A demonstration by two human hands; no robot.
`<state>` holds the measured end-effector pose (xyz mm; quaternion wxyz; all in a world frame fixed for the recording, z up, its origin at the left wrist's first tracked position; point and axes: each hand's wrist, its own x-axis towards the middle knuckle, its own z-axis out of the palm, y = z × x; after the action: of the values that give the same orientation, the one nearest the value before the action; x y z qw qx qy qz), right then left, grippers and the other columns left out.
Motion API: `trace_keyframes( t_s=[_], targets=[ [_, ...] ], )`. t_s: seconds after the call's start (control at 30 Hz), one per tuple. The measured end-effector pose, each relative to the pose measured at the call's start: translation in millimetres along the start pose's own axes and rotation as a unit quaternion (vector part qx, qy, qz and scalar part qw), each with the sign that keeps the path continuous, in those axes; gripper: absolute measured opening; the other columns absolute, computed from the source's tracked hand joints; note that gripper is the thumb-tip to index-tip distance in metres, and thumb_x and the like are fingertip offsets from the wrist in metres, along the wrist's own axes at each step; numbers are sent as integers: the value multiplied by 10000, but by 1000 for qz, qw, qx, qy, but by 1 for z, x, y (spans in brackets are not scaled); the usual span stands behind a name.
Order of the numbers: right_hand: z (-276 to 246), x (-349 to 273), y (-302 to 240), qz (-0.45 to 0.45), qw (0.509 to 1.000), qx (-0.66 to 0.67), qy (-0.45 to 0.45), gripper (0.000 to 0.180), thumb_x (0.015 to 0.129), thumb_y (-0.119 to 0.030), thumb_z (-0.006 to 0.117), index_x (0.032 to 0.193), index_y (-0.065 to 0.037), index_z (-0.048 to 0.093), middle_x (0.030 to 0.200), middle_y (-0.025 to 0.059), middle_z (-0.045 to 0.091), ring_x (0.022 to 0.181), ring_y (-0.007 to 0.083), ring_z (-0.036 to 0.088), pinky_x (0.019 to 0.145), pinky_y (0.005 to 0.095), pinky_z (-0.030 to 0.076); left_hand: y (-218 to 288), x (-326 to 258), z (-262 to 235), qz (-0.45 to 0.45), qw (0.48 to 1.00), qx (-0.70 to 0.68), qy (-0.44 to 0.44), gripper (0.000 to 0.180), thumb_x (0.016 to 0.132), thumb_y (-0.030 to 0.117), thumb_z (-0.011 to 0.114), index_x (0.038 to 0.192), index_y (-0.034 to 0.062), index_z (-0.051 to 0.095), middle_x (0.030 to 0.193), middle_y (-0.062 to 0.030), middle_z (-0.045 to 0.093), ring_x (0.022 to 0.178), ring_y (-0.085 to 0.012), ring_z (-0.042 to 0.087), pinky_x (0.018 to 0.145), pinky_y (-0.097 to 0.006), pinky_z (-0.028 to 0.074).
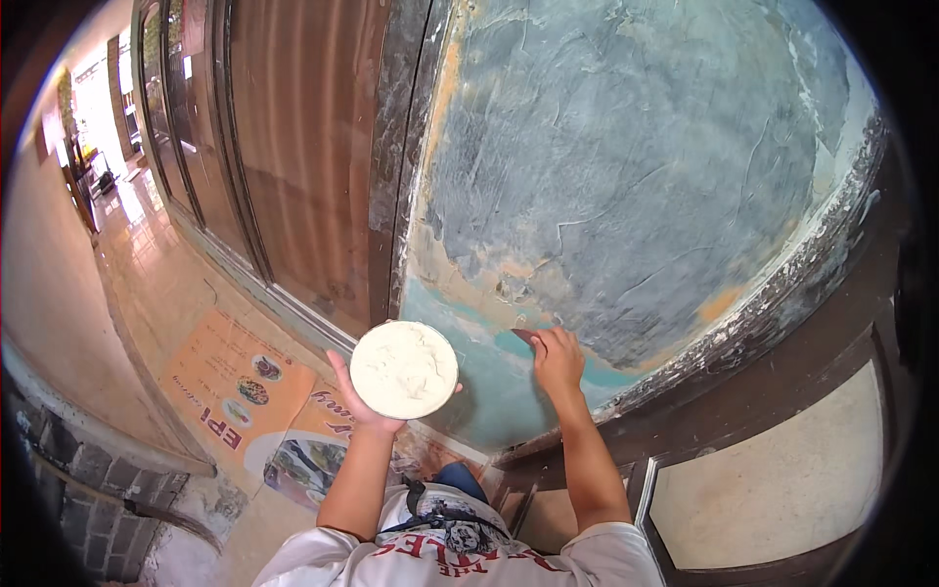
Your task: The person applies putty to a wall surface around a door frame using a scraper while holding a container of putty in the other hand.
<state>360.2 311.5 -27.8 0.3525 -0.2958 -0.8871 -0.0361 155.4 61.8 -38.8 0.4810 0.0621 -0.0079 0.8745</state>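
In my left grip [357, 401] sits a round disc [404, 370] heaped with pale, creamy filler, held flat and level at chest height. My right grip [558, 360] presses a small dark scraper blade [525, 336] against the grey-blue patched wall [626, 166], down near its lower turquoise edge

Single head view, looking steeply down, close to wall [626, 157]

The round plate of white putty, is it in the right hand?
No, the left hand holds the round plate; the right hand presses a small scraper to the wall.
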Motion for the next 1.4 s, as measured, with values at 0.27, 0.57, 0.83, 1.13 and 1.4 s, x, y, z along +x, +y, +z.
trace_keyframes(
  t_s=[0.27, 0.57, 0.83, 1.13, 1.4],
  targets=[
    [-26, 15, -14, 24, 999, 31, 16, 112, 931, -216, 731, 1003, -131, 750, 999, 43, 689, 937, 330, 638, 776, 461, 537, 3, -7, 2, -1, 999, 30, -23, 1014, 902, 896, 355, 1520, 107, 505, 1562, -174, 495, 1343, -502, 520, 970, -909, 334],
    [-16, 19, -1, 38, 999, 6, 11, 129, 942, -222, 716, 1028, -132, 751, 999, 55, 685, 963, 342, 633, 800, 483, 537, 5, -11, 8, 4, 999, 28, -42, 1006, 889, 902, 372, 1531, 138, 495, 1566, -161, 491, 1358, -517, 499, 945, -937, 314],
    [-26, 8, 5, 51, 998, 36, -21, 177, 950, -246, 718, 1058, -110, 750, 1049, 68, 705, 973, 362, 643, 824, 478, 529, 7, -11, 5, -9, 999, 10, -45, 1036, 871, 926, 355, 1544, 146, 468, 1584, -165, 466, 1369, -520, 490, 979, -914, 326],
    [-28, 23, 8, 52, 998, 17, 14, 186, 962, -262, 699, 1068, -117, 747, 1063, 68, 694, 1008, 352, 634, 825, 488, 533, 8, -10, 3, 2, 998, 21, -53, 1014, 878, 917, 363, 1529, 151, 496, 1578, -162, 477, 1370, -517, 490, 967, -930, 303],
    [-25, 13, 2, 57, 996, 41, -46, 188, 960, -275, 709, 1070, -128, 749, 1052, 68, 694, 1013, 354, 633, 844, 487, 533, 6, -7, -2, 1, 999, 42, -28, 1021, 873, 921, 368, 1539, 157, 490, 1585, -145, 476, 1380, -510, 487, 964, -937, 291]
  ],
)
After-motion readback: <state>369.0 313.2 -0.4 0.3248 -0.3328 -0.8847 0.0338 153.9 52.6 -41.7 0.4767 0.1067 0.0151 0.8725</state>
